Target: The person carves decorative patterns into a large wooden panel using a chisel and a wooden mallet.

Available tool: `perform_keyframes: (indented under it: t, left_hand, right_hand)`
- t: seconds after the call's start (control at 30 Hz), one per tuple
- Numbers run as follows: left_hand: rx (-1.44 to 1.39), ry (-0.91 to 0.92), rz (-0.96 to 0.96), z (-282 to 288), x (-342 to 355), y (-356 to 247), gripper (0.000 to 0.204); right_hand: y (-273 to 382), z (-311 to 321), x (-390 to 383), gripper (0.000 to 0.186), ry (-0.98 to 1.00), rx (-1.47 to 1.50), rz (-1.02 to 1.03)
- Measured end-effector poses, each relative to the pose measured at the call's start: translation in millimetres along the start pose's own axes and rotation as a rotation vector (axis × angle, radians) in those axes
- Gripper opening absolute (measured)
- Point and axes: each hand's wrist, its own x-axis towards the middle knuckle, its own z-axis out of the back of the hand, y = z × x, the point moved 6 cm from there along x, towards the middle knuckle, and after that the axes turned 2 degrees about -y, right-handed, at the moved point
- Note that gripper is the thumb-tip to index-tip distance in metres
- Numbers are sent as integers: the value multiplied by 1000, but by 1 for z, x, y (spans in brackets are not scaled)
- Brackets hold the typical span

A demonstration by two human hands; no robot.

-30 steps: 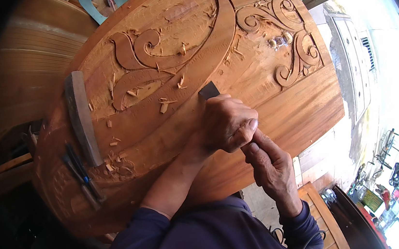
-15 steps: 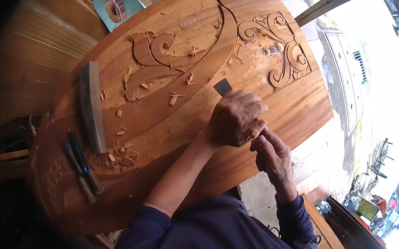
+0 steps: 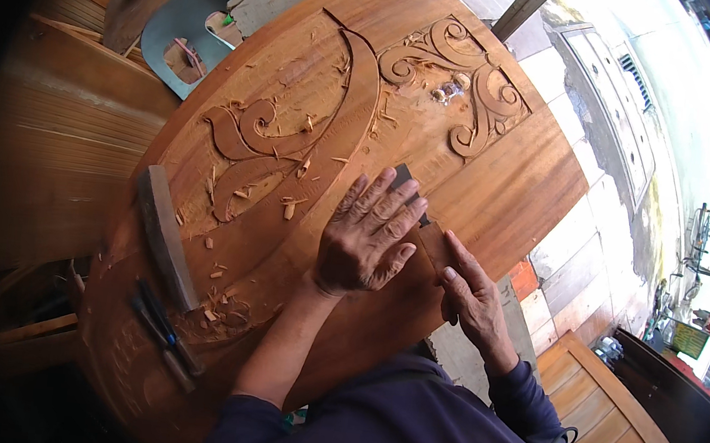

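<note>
Grey blade (image 3: 402, 173) under flat left hand (image 3: 359, 246)

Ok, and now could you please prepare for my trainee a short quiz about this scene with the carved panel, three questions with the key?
1. Which hand grips the chisel by its handle?
2. True or false, about the long curved bar: it is held in a hand.
3. The left hand has its fingers: (a) curled into a fist, (b) extended, (c) wrapped round the handle.

Key:
1. The right hand.
2. False; it lies on the carved panel, untouched.
3. b.
</note>
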Motion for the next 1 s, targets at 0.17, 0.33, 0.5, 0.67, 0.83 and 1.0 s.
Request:
perform_keyframes:
  t: [0.17,0.33,0.5,0.67,0.83,1.0]
  left_hand:
    - [-345,14,-26,-51,46,7,19]
    - [-352,-91,-80,-61,58,6,23]
    - [-135,97,-10,-32,37,7,49]
    - [347,331,268,20,-21,90,59]
    - [467,5,633,74,-63,122,69]
    - [626,213,587,47,-61,89,72]
  right_hand:
    - [18,-1,8,54,-30,17,-35]
    - [27,5,19,53,-82,3,-58]
    - [12,13,25,56,-103,99,2]
    - [1,26,28,57,-71,81,-2]
    - [4,24,29,58,-85,69,-15]
    - [4,24,28,59,-82,54,2]
